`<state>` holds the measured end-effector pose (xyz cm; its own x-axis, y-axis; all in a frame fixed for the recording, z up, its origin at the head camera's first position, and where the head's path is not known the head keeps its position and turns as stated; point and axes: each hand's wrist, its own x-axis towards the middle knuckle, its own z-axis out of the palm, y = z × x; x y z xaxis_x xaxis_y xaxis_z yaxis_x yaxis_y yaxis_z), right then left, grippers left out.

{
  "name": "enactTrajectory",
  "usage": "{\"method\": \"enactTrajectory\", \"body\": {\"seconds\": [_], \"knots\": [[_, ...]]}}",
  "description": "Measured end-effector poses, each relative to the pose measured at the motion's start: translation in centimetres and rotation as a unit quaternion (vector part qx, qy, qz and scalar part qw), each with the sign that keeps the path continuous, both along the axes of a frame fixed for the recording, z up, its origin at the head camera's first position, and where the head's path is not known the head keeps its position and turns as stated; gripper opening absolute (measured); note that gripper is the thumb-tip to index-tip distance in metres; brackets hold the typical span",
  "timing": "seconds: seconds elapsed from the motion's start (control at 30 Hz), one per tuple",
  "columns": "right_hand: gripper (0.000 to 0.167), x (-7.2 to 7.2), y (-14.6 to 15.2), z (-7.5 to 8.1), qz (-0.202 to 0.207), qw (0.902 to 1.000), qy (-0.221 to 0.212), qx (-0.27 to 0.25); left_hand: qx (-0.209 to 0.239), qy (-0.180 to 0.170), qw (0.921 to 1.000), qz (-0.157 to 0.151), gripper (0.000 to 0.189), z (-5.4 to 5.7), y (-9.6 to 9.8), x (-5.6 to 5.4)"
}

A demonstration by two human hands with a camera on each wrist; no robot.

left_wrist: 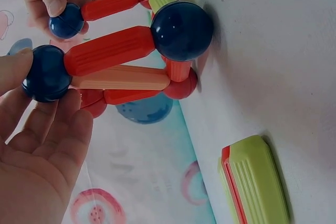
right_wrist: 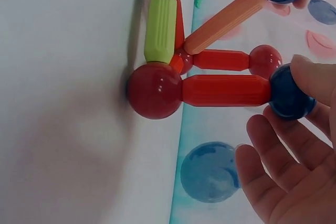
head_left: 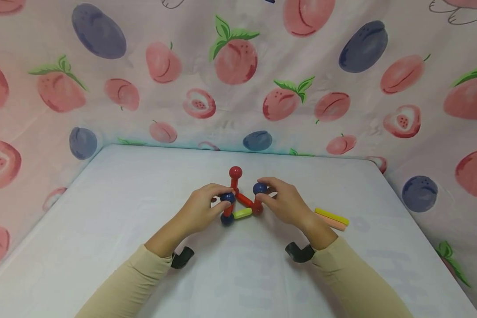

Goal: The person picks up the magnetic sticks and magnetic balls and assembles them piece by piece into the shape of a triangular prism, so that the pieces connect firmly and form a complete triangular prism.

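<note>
A frame of magnetic balls and sticks stands on the white table. My left hand (head_left: 202,206) pinches the upper blue ball (left_wrist: 47,73) on a red stick (left_wrist: 109,51), which rises from a lower blue ball (left_wrist: 182,31). On the other side, my right hand (head_left: 288,201) pinches another blue ball (right_wrist: 292,92) atop a red stick (right_wrist: 226,90) standing on a red ball (right_wrist: 155,91). A yellow-green stick (right_wrist: 160,27) joins the two lower balls. Behind, a red ball (head_left: 236,172) tops a third upright. An orange stick (right_wrist: 224,22) slants from the left-hand ball to the rear base.
Right of the right hand lie a yellow stick (head_left: 332,216) and an orange stick (head_left: 331,221), side by side. Yellow-green sticks (left_wrist: 257,177) with a red one lie beside the left hand, mostly hidden in the head view. A fruit-print cloth (head_left: 198,57) hangs behind the table.
</note>
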<state>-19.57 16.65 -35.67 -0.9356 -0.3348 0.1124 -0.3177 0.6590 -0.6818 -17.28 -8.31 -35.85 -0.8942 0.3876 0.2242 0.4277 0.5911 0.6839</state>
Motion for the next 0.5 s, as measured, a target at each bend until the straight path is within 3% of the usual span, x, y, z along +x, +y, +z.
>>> {"method": "enactTrajectory", "body": {"seconds": [0.3,0.5], "knots": [[0.049,0.12,0.12,-0.29,-0.003,0.9997,-0.022,-0.009,0.015,0.004,0.9999,0.001,0.036,0.25,0.10,0.19],[0.058,0.34,0.62,-0.50,-0.002,0.9998,-0.019,-0.010,0.016,0.006,0.9999,0.001,0.036,0.28,0.10,0.22]]}}
